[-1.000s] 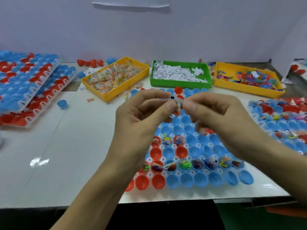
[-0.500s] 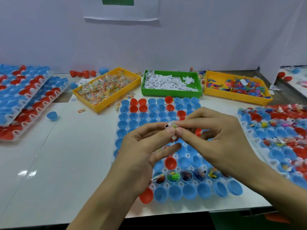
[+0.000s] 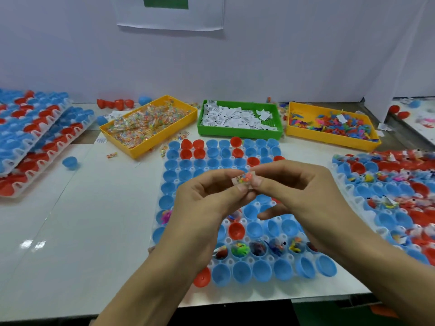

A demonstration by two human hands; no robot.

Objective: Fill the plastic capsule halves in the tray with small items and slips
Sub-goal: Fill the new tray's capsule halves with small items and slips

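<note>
Above tray (image 3: pixel 162 208) | both hands pinch packet (image 3: pixel 243 179) | green bin (image 3: pixel 240 132): slips (image 3: pixel 230 117)

white table (image 3: pixel 82 231) | paper sheet (image 3: pixel 169 12) on back wall (image 3: pixel 306 55)

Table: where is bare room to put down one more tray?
The white table is bare between the stacked red-and-blue capsule trays and the middle capsule tray; one loose blue capsule half lies there. Right of the middle tray it is crowded by another filled tray.
</note>
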